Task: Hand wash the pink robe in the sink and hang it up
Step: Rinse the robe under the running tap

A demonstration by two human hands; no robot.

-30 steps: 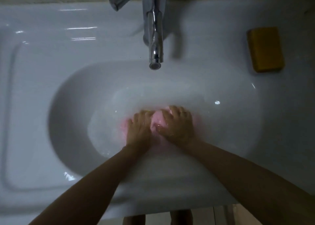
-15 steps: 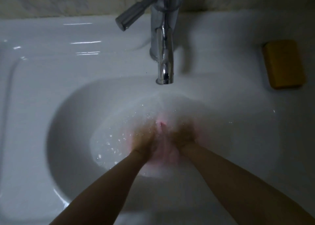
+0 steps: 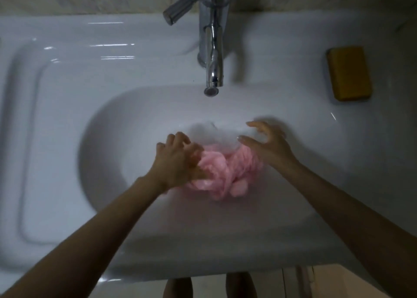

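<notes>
Left hand: lying at the left edge of the pink robe, fingers curled and bunched against the wet fabric, thumb side pressing into the folds; whether it is actually pinching cloth is not clear through the blur. Right hand: hovering over the right upper part of the robe, fingers spread apart and arched, palm facing down, the heel of the hand sitting close over the pink cloth, gripping nothing. Pink robe: lying crumpled in a wet heap at the bottom of the basin, between the two hands and reaching slightly nearer the viewer than both, its upper edge sinking under cloudy, foamy water. White ceramic sink: surrounding the heap, with a raised flat ledge running along its left side. Chrome faucet: standing at the far rim, spout pointing over the basin beyond the hands, lever handle angling off to the left. Yellow bar of soap: resting on the right ledge, well apart from the right hand.
</notes>
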